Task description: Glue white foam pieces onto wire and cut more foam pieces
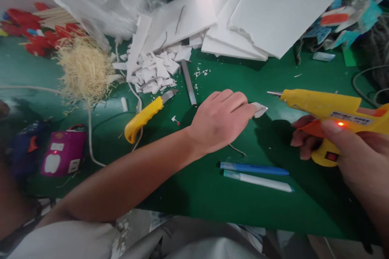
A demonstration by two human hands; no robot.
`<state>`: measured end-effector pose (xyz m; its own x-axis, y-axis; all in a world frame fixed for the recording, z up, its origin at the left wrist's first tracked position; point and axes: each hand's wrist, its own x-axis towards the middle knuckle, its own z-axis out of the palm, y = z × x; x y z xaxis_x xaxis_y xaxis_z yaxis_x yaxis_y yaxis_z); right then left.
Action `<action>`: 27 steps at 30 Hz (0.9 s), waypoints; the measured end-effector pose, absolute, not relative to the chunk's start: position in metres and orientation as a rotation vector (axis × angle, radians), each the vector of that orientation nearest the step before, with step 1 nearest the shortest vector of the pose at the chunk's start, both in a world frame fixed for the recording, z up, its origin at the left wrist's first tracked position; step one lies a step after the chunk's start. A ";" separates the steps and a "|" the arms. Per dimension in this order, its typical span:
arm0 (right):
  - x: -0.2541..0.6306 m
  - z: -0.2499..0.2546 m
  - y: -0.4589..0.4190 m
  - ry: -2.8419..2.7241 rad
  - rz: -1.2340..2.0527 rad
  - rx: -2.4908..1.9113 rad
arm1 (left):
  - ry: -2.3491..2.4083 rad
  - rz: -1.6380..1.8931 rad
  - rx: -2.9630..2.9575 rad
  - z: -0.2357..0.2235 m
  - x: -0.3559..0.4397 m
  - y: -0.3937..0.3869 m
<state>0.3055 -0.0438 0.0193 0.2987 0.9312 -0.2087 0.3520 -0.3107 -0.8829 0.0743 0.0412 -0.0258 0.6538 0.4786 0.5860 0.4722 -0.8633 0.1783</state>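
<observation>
Over the middle of the green table (188,194), my left hand (223,119) pinches a small piece of white foam board (259,109) whose tip sticks out past the fingers. My right hand (349,145) is wrapped round the handle of a yellow glue gun (325,103), with a red light glowing on its side. The gun's metal nozzle points left at the foam piece, a short gap apart from it. Below my left hand lie a blue pen (255,168) and a white pen (258,181). A yellow utility knife (146,118) rests left of my left hand.
White foam sheets (282,8) are stacked at the back, beside a heap of foam scraps (158,71). A grey stick (189,83), a straw-like bundle (85,66), a purple power adapter (63,153) and cables occupy the left. Coloured scraps (349,20) pile up at the right.
</observation>
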 end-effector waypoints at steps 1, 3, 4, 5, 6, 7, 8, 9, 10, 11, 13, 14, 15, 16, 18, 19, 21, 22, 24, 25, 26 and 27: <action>0.306 0.019 -0.044 -1.143 0.988 -1.822 | 0.817 1.007 2.836 -0.026 0.075 0.041; 0.308 0.019 -0.044 -1.127 1.012 -1.807 | 0.810 0.986 2.816 -0.027 0.075 0.041; 0.308 0.019 -0.044 -1.120 1.028 -1.796 | 0.809 0.975 2.810 -0.028 0.076 0.041; 0.308 0.019 -0.043 -1.110 1.045 -1.788 | 0.810 0.966 2.807 -0.029 0.076 0.041; 0.308 0.020 -0.043 -1.098 1.056 -1.778 | 0.811 0.963 2.807 -0.029 0.076 0.042; 0.307 0.020 -0.042 -1.088 1.065 -1.769 | 0.811 0.958 2.810 -0.029 0.076 0.042; 0.307 0.020 -0.042 -1.080 1.069 -1.761 | 0.811 0.957 2.812 -0.030 0.076 0.042; 0.306 0.021 -0.041 -1.075 1.071 -1.755 | 0.809 0.961 2.813 -0.030 0.076 0.042; 0.305 0.021 -0.040 -1.074 1.074 -1.753 | 0.807 0.964 2.813 -0.030 0.076 0.042; 0.305 0.021 -0.040 -1.072 1.076 -1.756 | 0.803 0.971 2.812 -0.030 0.076 0.042; 0.304 0.021 -0.040 -1.060 1.077 -1.763 | 0.801 0.986 2.808 -0.030 0.077 0.042; 0.304 0.020 -0.040 -1.050 1.079 -1.763 | 0.803 0.994 2.806 -0.030 0.077 0.042; 0.304 0.020 -0.040 -1.041 1.083 -1.761 | 0.806 0.996 2.805 -0.029 0.077 0.042; 0.304 0.020 -0.040 -1.036 1.085 -1.754 | 0.810 0.996 2.805 -0.029 0.077 0.042; 0.304 0.019 -0.040 -1.040 1.086 -1.744 | 0.820 0.988 2.806 -0.029 0.078 0.041; 0.305 0.019 -0.040 -1.046 1.078 -1.747 | 0.822 0.985 2.806 -0.029 0.078 0.041; 0.305 0.019 -0.039 -1.063 1.054 -1.757 | 0.825 0.986 2.802 -0.030 0.078 0.041; 0.305 0.019 -0.039 -1.072 1.045 -1.763 | 0.824 0.988 2.798 -0.030 0.079 0.041; 0.304 0.020 -0.039 -1.086 1.036 -1.769 | 0.826 0.994 2.791 -0.030 0.079 0.041; 0.303 0.020 -0.039 -1.089 1.027 -1.770 | 0.828 0.995 2.789 -0.030 0.079 0.041; 0.302 0.020 -0.039 -1.089 1.018 -1.775 | 0.829 0.993 2.789 -0.030 0.079 0.041; 0.301 0.020 -0.040 -1.086 1.000 -1.785 | 0.832 0.990 2.791 -0.030 0.079 0.041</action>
